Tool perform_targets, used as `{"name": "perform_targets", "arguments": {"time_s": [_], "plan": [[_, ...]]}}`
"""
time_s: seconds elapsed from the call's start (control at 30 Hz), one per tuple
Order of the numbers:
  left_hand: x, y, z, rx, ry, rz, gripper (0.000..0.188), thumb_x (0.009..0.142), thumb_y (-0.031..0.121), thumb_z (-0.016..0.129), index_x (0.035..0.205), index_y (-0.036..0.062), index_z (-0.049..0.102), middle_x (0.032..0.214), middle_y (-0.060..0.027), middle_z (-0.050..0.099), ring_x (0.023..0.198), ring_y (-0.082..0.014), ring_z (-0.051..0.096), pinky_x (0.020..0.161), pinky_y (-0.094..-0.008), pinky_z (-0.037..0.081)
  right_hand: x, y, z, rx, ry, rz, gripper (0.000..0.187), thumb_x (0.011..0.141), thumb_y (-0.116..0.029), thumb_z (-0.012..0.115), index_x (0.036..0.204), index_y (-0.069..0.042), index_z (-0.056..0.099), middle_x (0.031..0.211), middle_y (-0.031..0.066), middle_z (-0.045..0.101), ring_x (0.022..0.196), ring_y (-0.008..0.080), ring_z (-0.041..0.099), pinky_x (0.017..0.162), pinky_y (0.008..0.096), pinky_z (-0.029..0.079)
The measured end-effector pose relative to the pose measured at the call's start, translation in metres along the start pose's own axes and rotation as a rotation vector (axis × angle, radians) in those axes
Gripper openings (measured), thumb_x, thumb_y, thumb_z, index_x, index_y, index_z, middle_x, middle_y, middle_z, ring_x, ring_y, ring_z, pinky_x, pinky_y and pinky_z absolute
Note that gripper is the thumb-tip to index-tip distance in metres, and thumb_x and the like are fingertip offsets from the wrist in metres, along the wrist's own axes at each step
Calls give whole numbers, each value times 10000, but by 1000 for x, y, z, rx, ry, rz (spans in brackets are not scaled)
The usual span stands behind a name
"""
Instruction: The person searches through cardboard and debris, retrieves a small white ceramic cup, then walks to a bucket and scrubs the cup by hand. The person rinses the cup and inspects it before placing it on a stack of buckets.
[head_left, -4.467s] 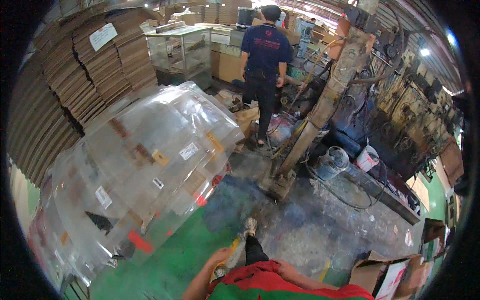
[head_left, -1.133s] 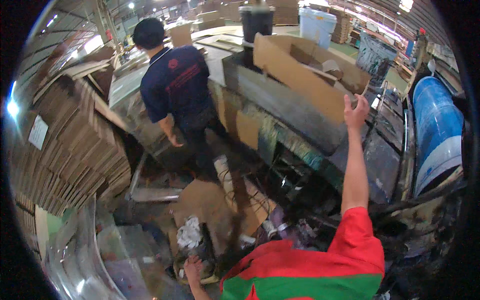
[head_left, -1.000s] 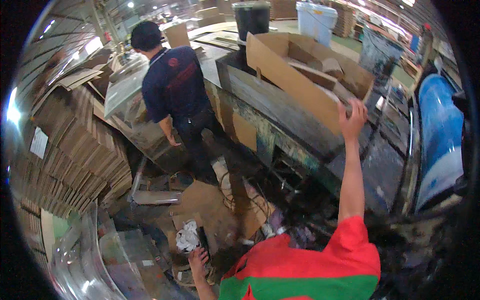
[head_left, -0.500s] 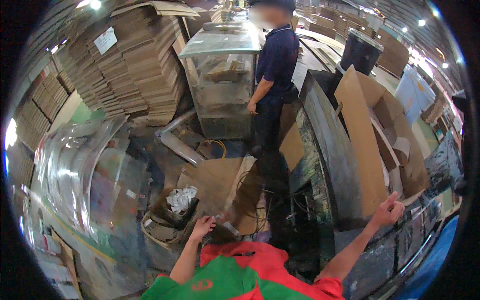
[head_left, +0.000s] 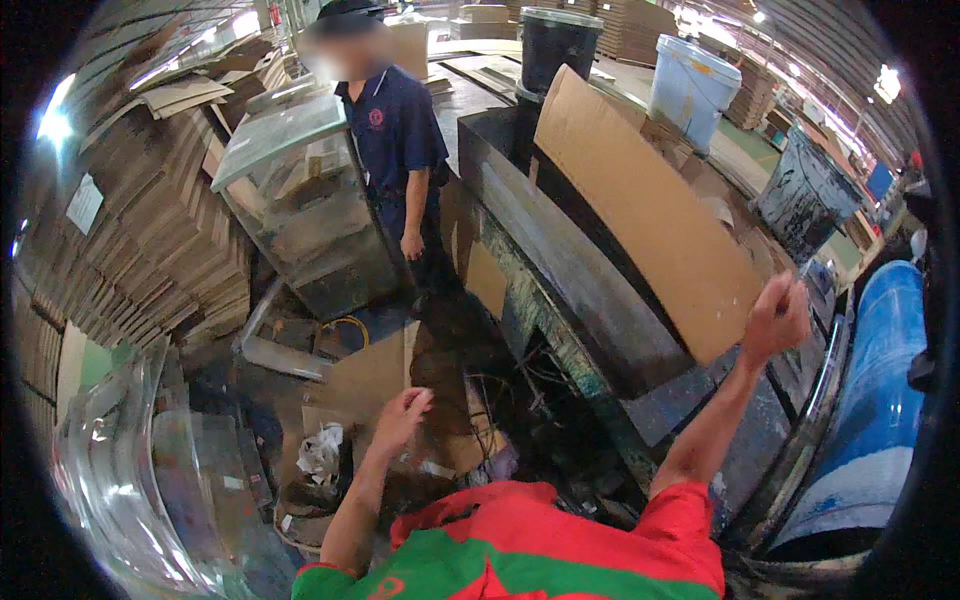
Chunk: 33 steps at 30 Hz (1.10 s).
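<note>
My left hand point(head_left: 402, 420) hovers at the lower middle with its fingers curled in toward the thumb; nothing shows in it. Below and beside it on the floor lies crumpled white material point(head_left: 320, 453) in a cardboard-sided container. My right hand point(head_left: 778, 318) is raised at the right, its fingers bent into a loose fist. It is nearest to the near end of a long brown cardboard box point(head_left: 640, 220), which rests on a dark, stained machine ledge. Whether the hand touches the box, or holds anything, is hidden by the curled fingers.
A co-worker in a dark shirt point(head_left: 395, 130) stands ahead beside a glass-topped cabinet point(head_left: 285, 140). Stacked cardboard point(head_left: 130, 240) rises at the left, above clear plastic sheets point(head_left: 130, 460). A black bucket point(head_left: 560, 50), a pale blue bucket point(head_left: 690, 90) and a blue cylinder point(head_left: 880, 370) are at the right.
The view has turned right, so the co-worker and cabinet appear farther left and more of the blue cylinder shows. My right hand appears higher, still by the box's near end. My left hand stays curled.
</note>
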<state>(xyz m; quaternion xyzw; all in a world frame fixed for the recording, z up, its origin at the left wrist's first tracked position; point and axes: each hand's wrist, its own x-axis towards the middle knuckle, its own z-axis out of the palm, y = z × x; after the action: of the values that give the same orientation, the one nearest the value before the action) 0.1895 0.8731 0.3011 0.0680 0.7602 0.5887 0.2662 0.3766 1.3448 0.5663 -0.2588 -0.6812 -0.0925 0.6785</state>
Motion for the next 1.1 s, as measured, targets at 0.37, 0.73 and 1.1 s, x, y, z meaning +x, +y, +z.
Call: {"name": "perform_targets", "arguments": {"time_s": [0.37,0.73,1.1], "plan": [[129,304,184,-30,-400,69,946,822,740,525,1374,-12,370,1313,-201,427,1082,-336,571,753,-482,551,-107,-57,-88,290,-175,-144,313,783,85,556,584,-43,351,564,91,401,476,281,408,441,352,315],[168,347,217,7,-386,43,290,831,153,576,961,-105,545,893,-191,610,707,-344,687,484,-448,549,-67,188,-75,210,-467,1303,679,831,-511,670,1271,-14,521,1279,149,517,1114,287,512,866,433,439],[142,317,210,-67,-293,350,236,781,114,541,911,-84,532,777,-135,557,591,-208,531,410,-410,382,-47,299,-34,-9,-1012,1055,195,698,-210,643,707,-16,664,649,92,499,606,243,533,561,378,414]]}}
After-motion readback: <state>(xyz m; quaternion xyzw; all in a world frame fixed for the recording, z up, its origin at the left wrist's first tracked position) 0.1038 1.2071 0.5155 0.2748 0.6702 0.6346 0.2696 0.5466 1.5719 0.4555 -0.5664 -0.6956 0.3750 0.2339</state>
